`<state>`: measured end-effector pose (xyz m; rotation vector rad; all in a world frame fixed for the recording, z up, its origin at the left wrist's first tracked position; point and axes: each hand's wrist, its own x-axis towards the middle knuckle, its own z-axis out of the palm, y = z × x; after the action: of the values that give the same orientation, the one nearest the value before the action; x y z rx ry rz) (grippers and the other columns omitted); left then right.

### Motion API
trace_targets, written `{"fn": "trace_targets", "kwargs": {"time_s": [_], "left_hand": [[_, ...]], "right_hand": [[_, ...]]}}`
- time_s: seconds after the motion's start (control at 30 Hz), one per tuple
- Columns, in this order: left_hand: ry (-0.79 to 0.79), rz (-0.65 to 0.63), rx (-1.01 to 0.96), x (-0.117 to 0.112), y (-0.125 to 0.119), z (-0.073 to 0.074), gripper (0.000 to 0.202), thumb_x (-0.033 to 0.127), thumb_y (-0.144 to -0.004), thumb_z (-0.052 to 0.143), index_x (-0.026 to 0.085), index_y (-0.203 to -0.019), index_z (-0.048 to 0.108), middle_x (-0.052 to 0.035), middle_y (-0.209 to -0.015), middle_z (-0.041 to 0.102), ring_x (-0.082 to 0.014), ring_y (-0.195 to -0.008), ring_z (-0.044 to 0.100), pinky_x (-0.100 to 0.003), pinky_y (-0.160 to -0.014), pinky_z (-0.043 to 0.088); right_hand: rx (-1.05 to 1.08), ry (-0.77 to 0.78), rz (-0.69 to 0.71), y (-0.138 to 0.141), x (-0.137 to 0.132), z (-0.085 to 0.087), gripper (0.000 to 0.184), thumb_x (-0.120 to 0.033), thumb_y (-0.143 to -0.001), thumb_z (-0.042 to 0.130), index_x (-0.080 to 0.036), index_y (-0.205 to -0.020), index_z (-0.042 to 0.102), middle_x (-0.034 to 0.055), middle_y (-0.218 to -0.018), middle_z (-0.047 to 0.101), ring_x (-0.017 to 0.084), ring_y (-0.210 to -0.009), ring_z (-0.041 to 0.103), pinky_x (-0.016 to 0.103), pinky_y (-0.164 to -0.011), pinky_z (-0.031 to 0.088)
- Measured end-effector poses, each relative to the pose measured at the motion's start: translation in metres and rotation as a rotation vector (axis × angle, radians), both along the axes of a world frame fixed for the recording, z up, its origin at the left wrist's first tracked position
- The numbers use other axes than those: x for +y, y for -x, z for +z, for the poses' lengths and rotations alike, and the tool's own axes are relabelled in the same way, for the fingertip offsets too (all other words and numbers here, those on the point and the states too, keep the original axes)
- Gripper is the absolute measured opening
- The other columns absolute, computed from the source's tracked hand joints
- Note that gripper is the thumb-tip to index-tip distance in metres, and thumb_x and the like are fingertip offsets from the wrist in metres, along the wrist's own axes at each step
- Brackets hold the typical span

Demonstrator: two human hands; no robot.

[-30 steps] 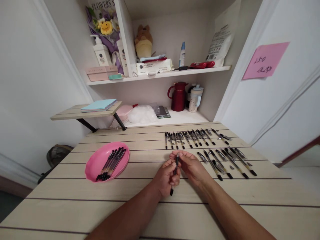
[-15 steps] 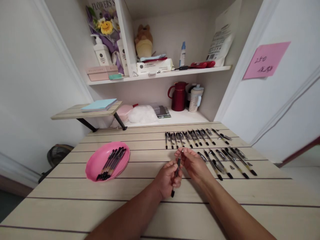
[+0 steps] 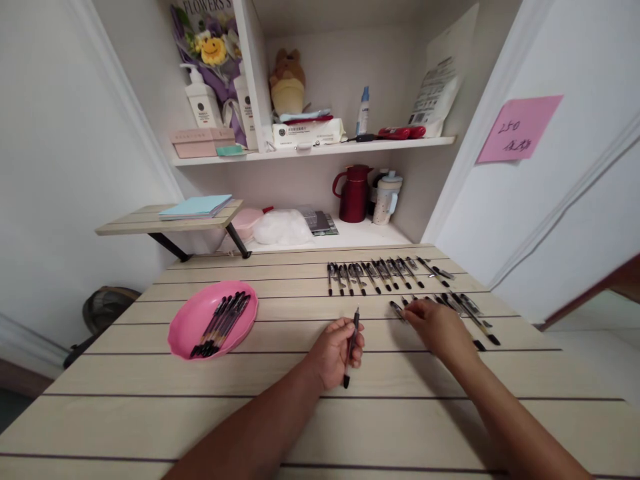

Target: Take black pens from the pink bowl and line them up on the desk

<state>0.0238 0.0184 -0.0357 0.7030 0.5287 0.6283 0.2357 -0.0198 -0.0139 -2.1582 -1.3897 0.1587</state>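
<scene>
My left hand (image 3: 336,352) is closed around a black gel pen (image 3: 353,340), held upright with its bare tip pointing up and away. Over the lower group of pen parts on the right, my right hand (image 3: 443,330) has thumb and fingers pinched at the near end of a clear-and-black pen cap (image 3: 397,309). Several uncapped pens (image 3: 475,312) lie beside and partly under that hand, with loose caps between them. Farther back runs a row of pens and caps (image 3: 373,277).
A pink scalloped dish (image 3: 180,327) with several capped pens (image 3: 223,325) stands on the left of the slatted table (image 3: 280,303). Behind are a small raised stand (image 3: 130,222), a red jug (image 3: 354,193), a cup (image 3: 387,198) and shelves of toiletries.
My right hand has left the pen's tip and moved right to the pen cap on the table. My left hand keeps hold of the pen; the view has shifted slightly.
</scene>
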Motion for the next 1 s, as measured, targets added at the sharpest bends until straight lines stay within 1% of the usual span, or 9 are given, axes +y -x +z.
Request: {"fn": "trace_targets", "kwargs": {"time_s": [0.13, 0.27, 0.4, 0.5, 0.57, 0.7, 0.77, 0.9, 1.0], "left_hand": [[-0.01, -0.004, 0.0, -0.001, 0.0, 0.0, 0.021, 0.033, -0.072, 0.059, 0.016, -0.082, 0.053, 0.0023, -0.06, 0.053, -0.0043, -0.04, 0.042, -0.017, -0.039, 0.026], [-0.017, 0.001, 0.009, 0.0, 0.001, 0.0, 0.02, 0.032, -0.072, 0.059, 0.016, -0.082, 0.053, 0.0022, -0.061, 0.053, -0.0044, -0.04, 0.043, -0.017, -0.039, 0.026], [-0.021, 0.021, -0.003, -0.001, 0.0, 0.0, 0.02, 0.031, -0.072, 0.06, 0.015, -0.082, 0.053, 0.0016, -0.062, 0.054, -0.0054, -0.042, 0.045, -0.017, -0.04, 0.03], [-0.01, 0.04, -0.055, -0.003, -0.001, 0.0, 0.019, 0.029, -0.072, 0.062, 0.015, -0.081, 0.052, 0.0001, -0.065, 0.055, -0.0078, -0.049, 0.051, -0.02, -0.046, 0.038], [0.013, 0.053, -0.11, -0.004, -0.002, 0.001, 0.017, 0.026, -0.071, 0.063, 0.015, -0.078, 0.052, -0.0008, -0.069, 0.057, -0.0094, -0.056, 0.054, -0.024, -0.056, 0.044], [0.059, 0.124, -0.206, -0.004, -0.005, 0.0, 0.017, 0.019, -0.068, 0.067, 0.015, -0.077, 0.052, -0.0017, -0.075, 0.059, -0.0109, -0.068, 0.057, -0.029, -0.073, 0.045], [0.076, 0.162, -0.222, -0.003, -0.005, -0.001, 0.018, 0.017, -0.068, 0.067, 0.015, -0.077, 0.052, -0.0021, -0.077, 0.06, -0.0112, -0.072, 0.058, -0.029, -0.077, 0.044], [0.089, 0.195, -0.213, -0.001, -0.006, -0.003, 0.021, 0.019, -0.067, 0.068, 0.016, -0.082, 0.053, -0.0053, -0.086, 0.062, -0.0154, -0.084, 0.059, -0.034, -0.085, 0.041], [0.1, 0.199, -0.175, 0.0, -0.004, -0.004, 0.028, 0.026, -0.069, 0.066, 0.018, -0.093, 0.054, -0.0083, -0.095, 0.061, -0.0189, -0.092, 0.058, -0.037, -0.086, 0.039]], "right_hand": [[-0.353, 0.234, 0.005, 0.008, -0.014, -0.015, 0.019, -0.034, -0.078, 0.049, -0.019, -0.073, 0.062, 0.0064, -0.071, 0.066, 0.021, -0.067, 0.061, 0.026, -0.052, 0.031], [-0.445, 0.298, 0.028, 0.012, -0.016, -0.027, 0.022, -0.032, -0.082, 0.045, -0.016, -0.077, 0.06, 0.0097, -0.082, 0.066, 0.022, -0.074, 0.062, 0.026, -0.055, 0.034], [-0.46, 0.296, 0.014, 0.011, -0.017, -0.025, 0.027, -0.031, -0.085, 0.04, -0.015, -0.078, 0.061, 0.0114, -0.081, 0.066, 0.023, -0.073, 0.063, 0.027, -0.056, 0.035], [-0.416, 0.232, -0.018, 0.019, -0.023, -0.016, 0.029, -0.034, -0.085, 0.04, -0.016, -0.075, 0.06, 0.011, -0.077, 0.066, 0.021, -0.068, 0.062, 0.027, -0.054, 0.034], [-0.29, 0.169, 0.011, 0.034, -0.031, -0.012, 0.034, -0.038, -0.086, 0.036, -0.018, -0.069, 0.058, 0.0091, -0.07, 0.065, 0.019, -0.062, 0.059, 0.026, -0.053, 0.033], [0.232, 0.07, 0.339, 0.078, -0.046, -0.016, 0.035, -0.045, -0.082, 0.041, -0.02, -0.06, 0.053, 0.0012, -0.055, 0.058, 0.015, -0.052, 0.052, 0.024, -0.051, 0.034], [0.374, 0.014, 0.403, 0.095, -0.05, -0.023, 0.028, -0.041, -0.078, 0.047, -0.02, -0.061, 0.051, -0.0007, -0.055, 0.057, 0.014, -0.053, 0.05, 0.024, -0.051, 0.034], [0.346, -0.054, 0.345, 0.097, -0.049, -0.027, 0.024, -0.035, -0.078, 0.046, -0.02, -0.059, 0.05, -0.0009, -0.054, 0.055, 0.014, -0.053, 0.049, 0.024, -0.051, 0.033], [0.101, 0.014, 0.216, 0.076, -0.046, -0.024, 0.022, -0.03, -0.079, 0.043, -0.02, -0.063, 0.054, 0.0015, -0.057, 0.059, 0.015, -0.054, 0.052, 0.025, -0.051, 0.031]]}}
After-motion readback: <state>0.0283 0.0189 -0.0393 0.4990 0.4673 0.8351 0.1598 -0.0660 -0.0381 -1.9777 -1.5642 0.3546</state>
